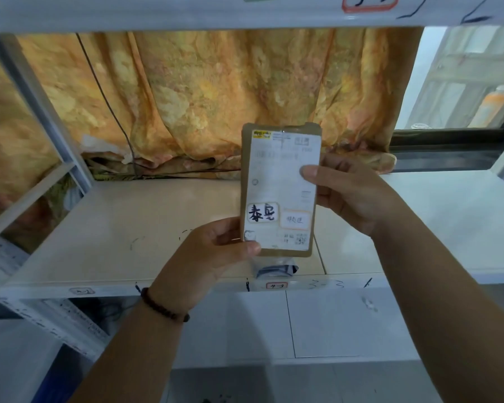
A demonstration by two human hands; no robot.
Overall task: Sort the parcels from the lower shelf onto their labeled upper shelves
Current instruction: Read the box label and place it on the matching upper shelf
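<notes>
A small brown cardboard parcel [280, 187] with a white shipping label and a sticker with black handwritten characters is held upright in front of the shelf. My left hand [213, 251] grips its lower left corner, thumb on the label. My right hand [349, 193] holds its right edge, thumb pressed on the label face. Below the parcel a small grey-white plastic-wrapped item [275, 269] rests at the front edge of the white shelf board [128, 228]. The shelf's front lip carries a red-framed label [276, 285] and handwritten marks.
An orange floral curtain [204, 94] hangs behind the shelf. The upper shelf's edge [186, 13] spans the top, with a red-framed label [368, 2]. A white upright post [38, 112] stands at left. A window [460, 82] is at right. White floor tiles lie below.
</notes>
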